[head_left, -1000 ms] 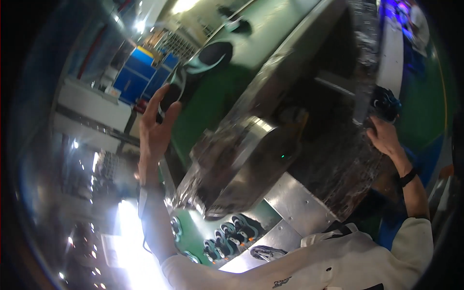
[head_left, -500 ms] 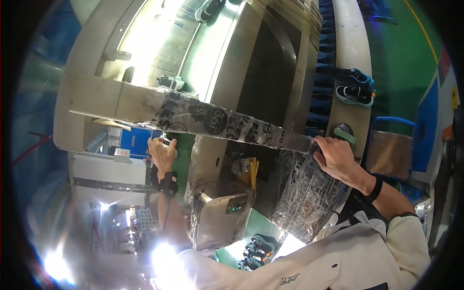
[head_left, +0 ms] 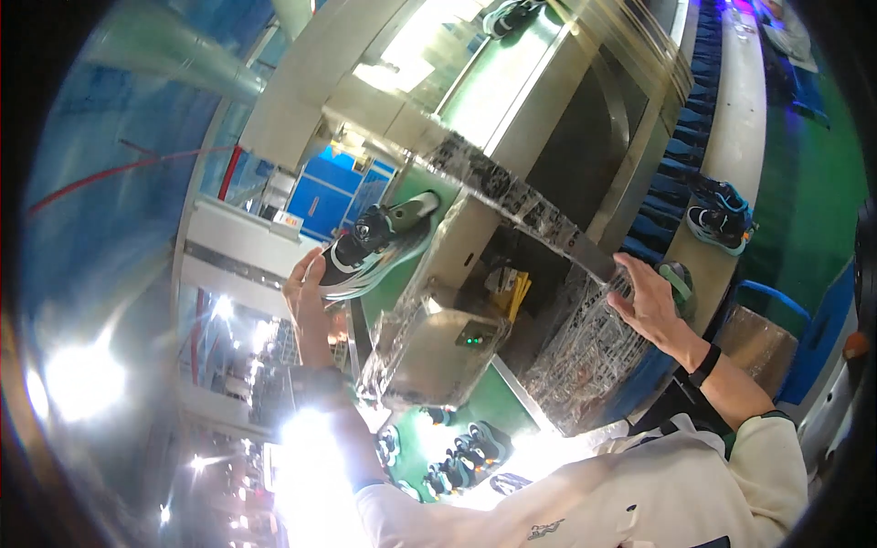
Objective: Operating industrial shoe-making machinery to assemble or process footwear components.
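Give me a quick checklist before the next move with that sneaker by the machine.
1. Left hand on the sneaker: ok, fingers are at its heel end.
2. Firm grip on the sneaker: cannot tell, the fisheye view blurs the contact.
3. Right hand placed: ok, it rests on the clear plastic sheet at the machine's opening.
4. Green belt near the sneaker: ok, bare where visible.
5. Control box light: ok, a green lamp shows.
6. Inside of the opening: cannot tell, too dark.
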Motion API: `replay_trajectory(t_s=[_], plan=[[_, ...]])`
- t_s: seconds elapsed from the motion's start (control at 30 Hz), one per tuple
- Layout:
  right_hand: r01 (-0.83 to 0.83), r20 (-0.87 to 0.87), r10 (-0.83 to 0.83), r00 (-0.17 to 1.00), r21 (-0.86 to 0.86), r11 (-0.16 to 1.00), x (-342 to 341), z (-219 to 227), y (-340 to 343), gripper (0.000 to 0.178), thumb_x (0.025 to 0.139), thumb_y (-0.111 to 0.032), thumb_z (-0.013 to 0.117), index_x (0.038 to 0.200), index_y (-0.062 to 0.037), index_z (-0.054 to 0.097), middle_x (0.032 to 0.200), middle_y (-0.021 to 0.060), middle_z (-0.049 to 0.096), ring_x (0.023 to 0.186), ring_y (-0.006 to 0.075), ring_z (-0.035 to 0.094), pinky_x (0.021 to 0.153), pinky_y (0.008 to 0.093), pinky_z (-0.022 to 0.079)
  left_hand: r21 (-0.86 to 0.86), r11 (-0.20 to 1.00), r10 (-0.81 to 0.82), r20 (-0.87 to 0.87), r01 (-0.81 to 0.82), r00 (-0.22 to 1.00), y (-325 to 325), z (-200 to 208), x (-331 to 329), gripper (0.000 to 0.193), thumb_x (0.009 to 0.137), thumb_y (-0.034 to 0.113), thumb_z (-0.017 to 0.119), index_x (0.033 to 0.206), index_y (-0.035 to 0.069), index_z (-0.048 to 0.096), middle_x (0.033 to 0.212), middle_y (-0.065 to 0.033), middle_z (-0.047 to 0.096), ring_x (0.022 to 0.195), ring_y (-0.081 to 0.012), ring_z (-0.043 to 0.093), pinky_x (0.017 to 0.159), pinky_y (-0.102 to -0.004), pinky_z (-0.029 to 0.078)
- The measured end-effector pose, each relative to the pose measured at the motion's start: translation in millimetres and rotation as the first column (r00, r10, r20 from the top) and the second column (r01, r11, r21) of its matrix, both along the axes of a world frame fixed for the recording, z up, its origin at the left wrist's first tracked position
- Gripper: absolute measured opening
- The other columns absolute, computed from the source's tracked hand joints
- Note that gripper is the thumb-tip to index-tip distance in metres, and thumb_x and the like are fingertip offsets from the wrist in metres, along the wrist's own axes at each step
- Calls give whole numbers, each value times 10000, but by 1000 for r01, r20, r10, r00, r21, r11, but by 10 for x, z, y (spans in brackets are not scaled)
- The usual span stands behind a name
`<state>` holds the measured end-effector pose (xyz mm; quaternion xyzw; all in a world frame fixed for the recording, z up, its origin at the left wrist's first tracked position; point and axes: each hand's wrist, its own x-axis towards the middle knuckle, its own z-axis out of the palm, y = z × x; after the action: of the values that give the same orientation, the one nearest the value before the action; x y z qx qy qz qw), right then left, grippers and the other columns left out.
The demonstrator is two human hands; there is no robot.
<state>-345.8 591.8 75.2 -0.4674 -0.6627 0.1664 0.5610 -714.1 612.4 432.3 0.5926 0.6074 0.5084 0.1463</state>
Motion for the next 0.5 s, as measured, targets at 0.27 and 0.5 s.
replay_trajectory(t_s=[0.27,0.5], plan=[[-627,-343,648,679,186,756,-85,704,-549,823,730,-287,848,1393,-22,440,1357,173,528,1257,310,522,1069,410,404,-272,933,-214,106,235,971,-588,-1729,699,301,950,218,629,1133,-17,671,935,-27,676,806,-65,577,701,-220,460],[-330,-222,309,925,-62,942,-342,204,-1096,784,660,-107,843,1344,-23,470,1297,201,564,1171,350,585,994,387,479,-257,878,-325,299,403,897,-761,-2869,1233,593,1000,304,558,1426,-67,378,1327,-173,530,1164,-187,519,1008,-320,404]])
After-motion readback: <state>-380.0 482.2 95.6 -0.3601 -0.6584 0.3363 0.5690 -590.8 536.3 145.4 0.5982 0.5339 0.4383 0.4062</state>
